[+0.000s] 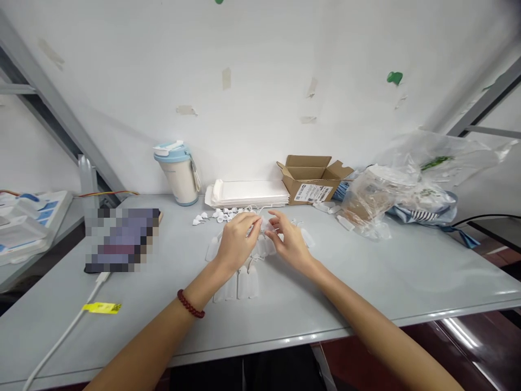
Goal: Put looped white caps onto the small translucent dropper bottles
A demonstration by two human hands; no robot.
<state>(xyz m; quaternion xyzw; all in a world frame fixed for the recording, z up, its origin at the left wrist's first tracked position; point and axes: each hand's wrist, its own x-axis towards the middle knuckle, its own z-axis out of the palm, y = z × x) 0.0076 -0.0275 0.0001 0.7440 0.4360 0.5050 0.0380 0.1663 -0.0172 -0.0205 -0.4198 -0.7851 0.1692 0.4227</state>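
Note:
My left hand (237,239) is closed in a pinch at the middle of the table; what lies between its fingertips is too small to make out. Close beside it, my right hand (290,241) holds a small translucent sleeve (266,224) between thumb and fingers, with the upper fingers slightly apart. Beneath and around both hands lie several similar translucent sleeves (243,283) with thin white loops at their tops, partly hidden by the hands. Just behind my left hand is a loose group of small white pieces (220,216), some with thin stems.
Along the wall stand a tumbler (179,176), a stack of white envelopes (254,193) and an open cardboard box (311,182). Plastic bags (368,201) and blue cloth lie at right. A blurred-out phone (126,239) with a white cable (65,336) rests at left.

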